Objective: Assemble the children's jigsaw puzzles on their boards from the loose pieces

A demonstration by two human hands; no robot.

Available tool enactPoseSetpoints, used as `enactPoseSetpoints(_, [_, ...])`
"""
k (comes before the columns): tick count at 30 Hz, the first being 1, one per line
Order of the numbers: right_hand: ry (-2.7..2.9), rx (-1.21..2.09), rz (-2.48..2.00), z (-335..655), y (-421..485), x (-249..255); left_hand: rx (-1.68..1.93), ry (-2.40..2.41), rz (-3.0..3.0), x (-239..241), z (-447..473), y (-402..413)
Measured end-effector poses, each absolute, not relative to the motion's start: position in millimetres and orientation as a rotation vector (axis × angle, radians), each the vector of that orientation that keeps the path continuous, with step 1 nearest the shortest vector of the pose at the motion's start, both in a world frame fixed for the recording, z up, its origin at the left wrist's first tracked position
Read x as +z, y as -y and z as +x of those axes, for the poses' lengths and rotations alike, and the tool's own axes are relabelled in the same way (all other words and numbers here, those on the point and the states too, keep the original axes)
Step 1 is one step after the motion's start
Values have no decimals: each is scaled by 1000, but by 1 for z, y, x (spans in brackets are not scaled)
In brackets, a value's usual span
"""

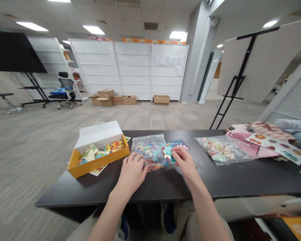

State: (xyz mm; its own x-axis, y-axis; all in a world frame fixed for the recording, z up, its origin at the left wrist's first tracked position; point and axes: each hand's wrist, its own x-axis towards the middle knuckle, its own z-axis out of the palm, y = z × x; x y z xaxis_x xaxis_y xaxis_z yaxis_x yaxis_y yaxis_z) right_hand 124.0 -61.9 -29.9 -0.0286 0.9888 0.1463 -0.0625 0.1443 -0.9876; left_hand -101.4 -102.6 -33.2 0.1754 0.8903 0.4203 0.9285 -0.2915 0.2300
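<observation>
Left to right: yellow box (102, 161); my left hand (133, 169), fingers loosely bent at the near edge of the bag (145, 142), any hold indiscernible; piece (167, 151) at the bag's right edge, pinched by my right hand (186, 163).

Box (101, 163) left on table (90, 189) — plastic bag (149, 140) centre — cloths (272, 129) right.

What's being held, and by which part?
Right hand: a teal puzzle piece, apparently pinched at its edge on the right of the picture. Left hand: on the near-left part of the clear bag; can't tell if gripping.
</observation>
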Motion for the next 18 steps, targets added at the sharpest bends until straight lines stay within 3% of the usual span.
enactPoseSetpoints(6, [1453,1451,-1027,106,75,-28,-919,1881,-2366,-40,-100,99])
enactPoseSetpoints(14, [1502,1249,-1045,59,49,-50,-1062,1757,-2453,-39,-92,98])
enactPoseSetpoints(18, [1777,1241,-842,47,44,-49,-1044,1727,-2431,-44,-92,98])
